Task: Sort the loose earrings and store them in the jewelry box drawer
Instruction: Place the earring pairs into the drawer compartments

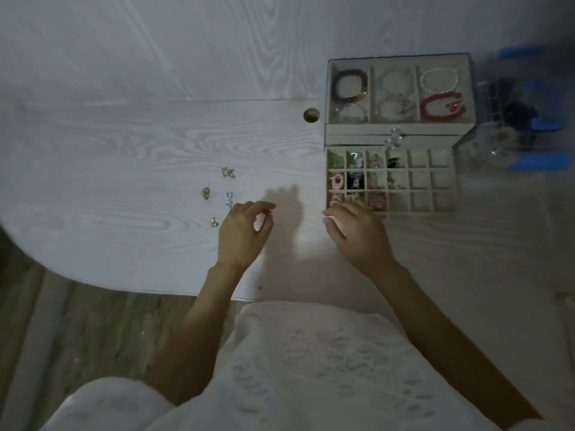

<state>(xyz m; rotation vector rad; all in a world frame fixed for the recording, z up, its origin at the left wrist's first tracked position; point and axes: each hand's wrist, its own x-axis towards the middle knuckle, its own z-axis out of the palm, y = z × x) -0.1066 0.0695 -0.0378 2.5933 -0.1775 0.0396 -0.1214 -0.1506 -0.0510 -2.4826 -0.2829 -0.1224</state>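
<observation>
Left hand (pixel 241 234): thumb and forefinger curl toward each other as if pinching; whether they hold anything cannot be told. Right hand (pixel 357 233): fingers loosely bent and apart, resting at the near left corner of the open drawer (pixel 435 209), probably to steady it. Four small metallic loose earrings (pixel 228 172) lie spread apart on the pale wood-grain table (pixel 124 181), presumably for pairing. The jewelry box (pixel 399 132) has felt-like gridded cells, several filled
</observation>
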